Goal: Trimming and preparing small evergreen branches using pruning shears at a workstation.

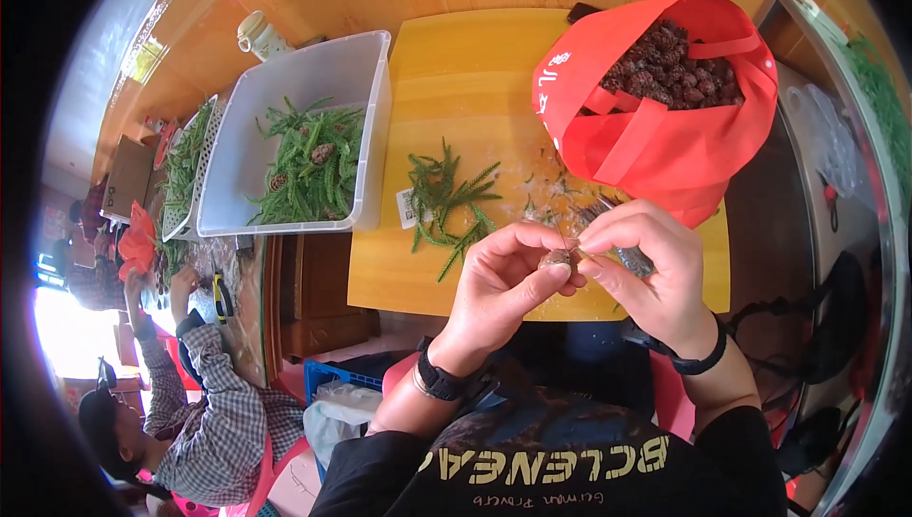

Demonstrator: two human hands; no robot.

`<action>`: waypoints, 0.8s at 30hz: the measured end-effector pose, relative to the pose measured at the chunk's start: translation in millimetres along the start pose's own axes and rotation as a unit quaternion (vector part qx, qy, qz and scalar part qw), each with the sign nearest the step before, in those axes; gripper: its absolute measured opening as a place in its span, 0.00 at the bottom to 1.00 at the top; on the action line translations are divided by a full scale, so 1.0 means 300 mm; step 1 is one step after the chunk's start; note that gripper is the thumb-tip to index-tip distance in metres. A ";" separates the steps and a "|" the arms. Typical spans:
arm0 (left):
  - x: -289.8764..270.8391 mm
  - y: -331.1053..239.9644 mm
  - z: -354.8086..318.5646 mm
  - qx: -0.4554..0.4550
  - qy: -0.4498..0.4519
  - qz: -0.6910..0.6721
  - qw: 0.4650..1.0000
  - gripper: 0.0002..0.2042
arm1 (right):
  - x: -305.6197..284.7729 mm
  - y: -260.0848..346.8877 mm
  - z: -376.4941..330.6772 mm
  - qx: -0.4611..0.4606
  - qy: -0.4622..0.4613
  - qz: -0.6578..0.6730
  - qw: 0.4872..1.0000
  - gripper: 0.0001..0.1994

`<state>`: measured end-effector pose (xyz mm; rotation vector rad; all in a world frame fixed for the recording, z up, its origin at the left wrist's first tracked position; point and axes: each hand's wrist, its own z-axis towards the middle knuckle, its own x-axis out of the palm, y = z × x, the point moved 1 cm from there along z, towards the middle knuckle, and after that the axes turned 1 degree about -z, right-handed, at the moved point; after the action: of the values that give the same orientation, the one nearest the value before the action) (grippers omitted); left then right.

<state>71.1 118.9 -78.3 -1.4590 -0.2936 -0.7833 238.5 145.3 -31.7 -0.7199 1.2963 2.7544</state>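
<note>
My left hand (499, 289) holds a small brown pine cone (557, 258) between thumb and fingers, just over the near edge of the yellow table (446, 61). At the cone's top, the thumb and forefinger of my right hand (655, 270) pinch a thin wire (574, 244). Only a short bit of the wire shows. Behind the right hand lies a dark bundle (633, 259) that looks like thin wires, partly hidden. Green artificial pine sprigs (442, 204) rest on the table left of my hands, beside a small white label (407, 207).
A translucent plastic bin (228, 185) with green sprigs and a few cones stands at the left. At the far right a red bag (655, 151) is full of pine cones. Further left, a person in a checked shirt (223, 441) works near yellow-handled pliers (222, 297).
</note>
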 end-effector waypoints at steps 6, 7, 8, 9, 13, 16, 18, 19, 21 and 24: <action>-0.053 -0.033 -0.017 -0.016 -0.025 0.026 0.999 0.09 | 0.071 0.000 0.027 0.027 -0.009 0.008 1.000 0.05; -0.057 -0.035 -0.018 -0.016 -0.025 0.026 0.999 0.09 | 0.078 -0.001 0.030 0.027 -0.008 0.009 1.000 0.05; -0.060 -0.037 -0.018 -0.019 -0.022 0.031 0.999 0.08 | 0.082 -0.002 0.033 0.036 -0.006 0.023 0.999 0.04; -0.062 -0.038 -0.017 -0.021 -0.019 0.037 0.999 0.08 | 0.084 -0.004 0.034 0.044 -0.004 0.037 0.998 0.04; -0.056 -0.040 0.003 -0.017 -0.007 0.044 0.999 0.07 | 0.078 -0.024 0.027 0.093 0.020 0.109 0.989 0.04; -0.046 -0.035 0.016 -0.019 0.005 0.040 0.999 0.07 | 0.074 -0.040 0.018 0.157 -0.009 0.218 0.963 0.04; -0.048 -0.022 0.021 -0.011 0.009 0.039 0.999 0.07 | 0.063 -0.041 0.017 0.161 -0.012 0.237 0.958 0.05; -0.044 -0.018 0.021 -0.011 0.009 0.039 0.999 0.07 | 0.052 -0.041 0.017 0.161 -0.012 0.237 0.958 0.05; -0.036 -0.012 0.021 0.001 0.000 0.035 0.999 0.07 | 0.030 -0.039 0.019 0.124 0.053 0.146 0.980 0.06; -0.035 0.001 0.025 0.004 0.006 0.040 0.999 0.08 | 0.028 -0.047 0.005 0.156 0.038 0.177 0.971 0.07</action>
<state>65.9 129.3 -84.1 -1.4482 -0.2271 -0.7258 233.1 154.1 -44.7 -0.6247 1.9920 2.6830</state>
